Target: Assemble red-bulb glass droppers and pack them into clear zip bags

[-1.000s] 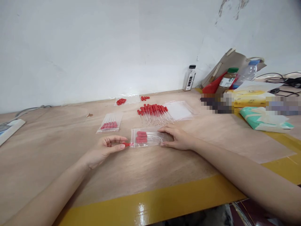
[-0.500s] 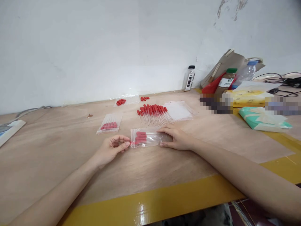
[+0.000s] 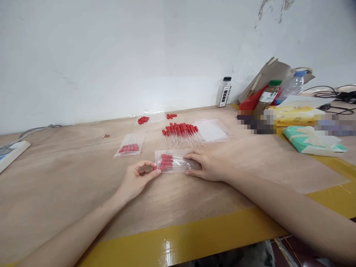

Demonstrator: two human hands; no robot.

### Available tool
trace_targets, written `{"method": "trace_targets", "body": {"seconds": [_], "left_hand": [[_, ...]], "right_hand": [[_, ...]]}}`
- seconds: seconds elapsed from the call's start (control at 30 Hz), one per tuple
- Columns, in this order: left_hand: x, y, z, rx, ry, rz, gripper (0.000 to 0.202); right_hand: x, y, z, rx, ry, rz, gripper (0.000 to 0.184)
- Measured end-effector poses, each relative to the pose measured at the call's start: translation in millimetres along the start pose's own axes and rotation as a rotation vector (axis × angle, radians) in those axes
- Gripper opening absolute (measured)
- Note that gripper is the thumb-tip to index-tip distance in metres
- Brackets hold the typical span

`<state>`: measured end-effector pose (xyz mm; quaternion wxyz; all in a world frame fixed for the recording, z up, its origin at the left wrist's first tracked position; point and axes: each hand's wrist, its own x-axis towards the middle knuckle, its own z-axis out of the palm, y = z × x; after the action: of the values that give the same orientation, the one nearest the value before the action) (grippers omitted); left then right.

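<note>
In front of me a clear zip bag [image 3: 179, 165] lies flat with several red-bulbed droppers [image 3: 167, 161] in it, bulbs to the left. My left hand [image 3: 140, 178] is at the bag's left end, thumb and fingers closed on the red bulb of a dropper, whose tube runs into the bag. Across the bag's right end, my right hand [image 3: 208, 165] grips it, thumb on the near edge and fingers on the far edge. Just beyond is a loose pile of droppers [image 3: 182, 132], red bulbs pointing away. A filled bag of droppers [image 3: 129, 146] lies to the left.
Loose red bulbs [image 3: 171, 116] and a bag with red bulbs [image 3: 143, 120] lie near the wall. Flat clear bags [image 3: 213, 129] sit right of the pile. Bottles [image 3: 224, 92], tissue packs [image 3: 314, 140] and a grey bag [image 3: 263, 76] stand at the right. Yellow tape [image 3: 178, 239] lines the front edge.
My left hand has moved right, pushing the dropper further into the bag. My right hand has shifted slightly left along the bag.
</note>
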<state>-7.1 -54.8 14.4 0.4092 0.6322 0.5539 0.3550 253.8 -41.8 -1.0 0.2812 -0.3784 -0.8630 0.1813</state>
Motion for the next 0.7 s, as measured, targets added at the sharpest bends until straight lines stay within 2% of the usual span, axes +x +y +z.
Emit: {"method": "trace_targets", "body": {"seconds": [0.13,0.37,0.57,0.7], "left_hand": [[4.8,-1.2,-7.8,-0.029,0.095,-0.010,0.030],[3.1,0.4,-10.5,0.004,0.103,-0.064,0.033],[2.5,-2.6,-7.7,0.000,0.048,-0.018,0.033],[3.4,-2.0,-9.6,-0.040,-0.063,-0.049,0.035]], "right_hand": [[0.5,0.6,-1.2,-0.004,0.002,0.006,0.046],[-0.1,2.7,-4.1,-0.028,0.001,0.010,0.044],[-0.5,2.5,-4.8,-0.038,0.001,0.019,0.044],[-0.1,3.3,-3.9,-0.023,0.003,0.009,0.041]]}}
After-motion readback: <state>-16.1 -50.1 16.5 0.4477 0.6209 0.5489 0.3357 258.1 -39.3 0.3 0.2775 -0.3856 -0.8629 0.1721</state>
